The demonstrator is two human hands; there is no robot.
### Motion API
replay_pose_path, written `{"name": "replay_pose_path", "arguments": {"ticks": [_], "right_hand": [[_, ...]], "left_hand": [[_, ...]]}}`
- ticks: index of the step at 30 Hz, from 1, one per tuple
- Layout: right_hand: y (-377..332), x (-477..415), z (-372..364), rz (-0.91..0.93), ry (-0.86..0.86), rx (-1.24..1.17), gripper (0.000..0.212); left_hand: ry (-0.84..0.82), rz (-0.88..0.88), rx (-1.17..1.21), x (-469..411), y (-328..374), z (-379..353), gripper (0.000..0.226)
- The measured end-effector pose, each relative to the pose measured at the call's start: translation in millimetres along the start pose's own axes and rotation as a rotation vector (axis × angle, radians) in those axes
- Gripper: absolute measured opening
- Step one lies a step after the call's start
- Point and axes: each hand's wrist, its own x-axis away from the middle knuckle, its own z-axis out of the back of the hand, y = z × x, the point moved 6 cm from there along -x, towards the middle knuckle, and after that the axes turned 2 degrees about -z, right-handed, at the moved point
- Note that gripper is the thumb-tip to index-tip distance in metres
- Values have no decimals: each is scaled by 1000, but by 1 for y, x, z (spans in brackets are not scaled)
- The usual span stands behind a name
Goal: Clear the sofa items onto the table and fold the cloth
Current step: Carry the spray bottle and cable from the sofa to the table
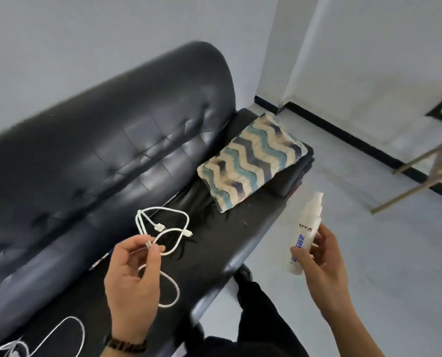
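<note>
My left hand (132, 279) pinches a white charging cable (163, 228) between thumb and fingers; its loops hang above the black leather sofa seat (214, 253). My right hand (323, 266) grips a white spray bottle (306, 233) with blue lettering, held upright past the sofa's front edge over the floor. A folded cloth (250, 161) with wavy blue, teal and cream stripes lies on the sofa's right end, partly on the armrest.
A second white cable (60, 336) lies on the seat at the lower left. A dark pen-like item (100, 261) sits in the seat crease. Wooden table legs (420, 173) show at the right edge above the grey floor. My dark trouser leg (253, 318) is below.
</note>
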Motion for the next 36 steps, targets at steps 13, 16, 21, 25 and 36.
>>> {"name": "replay_pose_path", "arguments": {"ticks": [13,16,21,25,36], "right_hand": [[77,190,216,-121,724,-112,69],[113,216,264,-150,828,-174,68],[155,238,371,-202,897,-185,69],[161,224,459,-188,953,-166,69],[188,136,631,-258,1025,-150,68]], "left_hand": [[-738,-91,-111,120,37,-183,16],[-834,-126,-128,172,42,-232,18],[-957,-104,-178,272,53,-316,19],[-1022,-169,-190,334,77,-390,22],[-1119,-92,-208,425,60,-574,18]]}}
